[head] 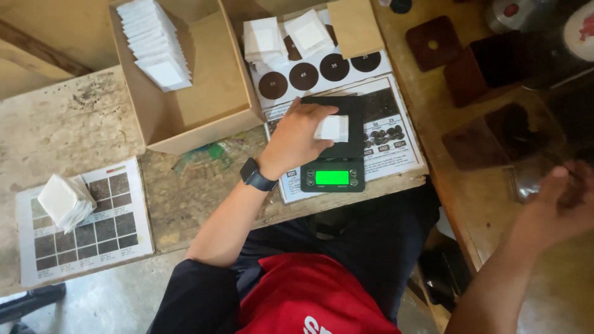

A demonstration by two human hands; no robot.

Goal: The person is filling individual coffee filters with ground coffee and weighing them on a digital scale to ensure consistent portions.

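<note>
My left hand (297, 136) reaches over a black digital scale (337, 162) with a lit green display and pinches a small white packet (333, 128) right above its platform. A dark watch sits on that wrist. My right hand (560, 201) is far to the right, over a brown wooden table, fingers curled around a clear glass jar (526, 179) that is blurred. The scale rests on a printed chart sheet (396, 139) with dark circles and bean pictures.
An open cardboard box (204, 99) holds a row of white packets (154, 40). More white packets (281, 34) lie on the chart behind the scale. Another packet stack (62, 201) sits on a grid chart at left. Dark brown square blocks (470, 62) stand at right.
</note>
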